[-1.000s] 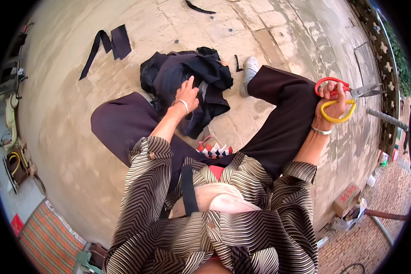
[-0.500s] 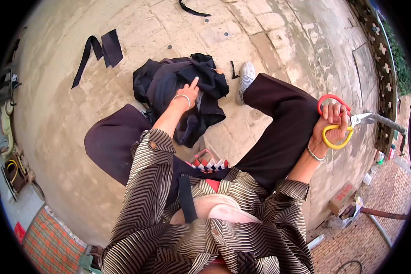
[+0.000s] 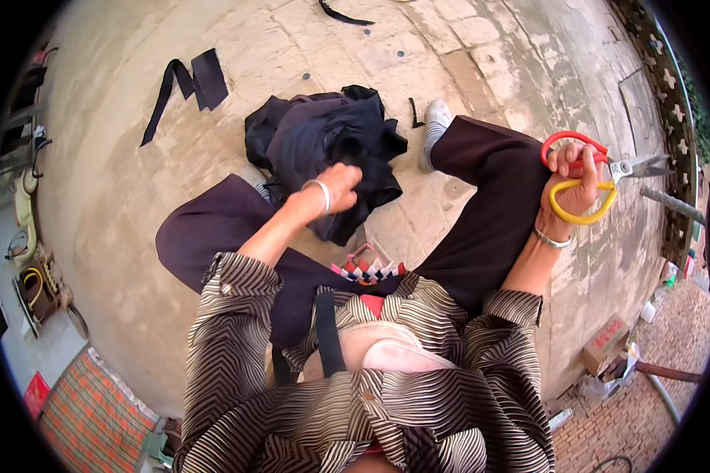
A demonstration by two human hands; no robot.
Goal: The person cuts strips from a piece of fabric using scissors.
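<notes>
A heap of dark navy and black cloth (image 3: 304, 142) lies on the paved ground between my legs. Over its near side is my left hand (image 3: 339, 189), slightly blurred, with fingers curled in; whatever they may hold is hidden. My right hand (image 3: 573, 185), by my right knee, grips scissors (image 3: 580, 214) with one red and one yellow handle loop. The scissor blades point right, parted a little, with no cloth between them. Beyond the heap lie a folded dark strip (image 3: 209, 79) and a short black scrap (image 3: 415, 113).
A thin black strip (image 3: 345, 13) lies at the far edge. Near my lap stands a woven red, white and black basket (image 3: 371, 272). On the right are a cardboard box (image 3: 606, 344) and a grey rod (image 3: 672, 203). An orange plaid cloth (image 3: 91, 418) is at lower left.
My left hand has drawn back toward me across the heap, its pointing finger now curled in. The scissors have turned slightly, and their blades show further apart. The whole view has shifted a little.
</notes>
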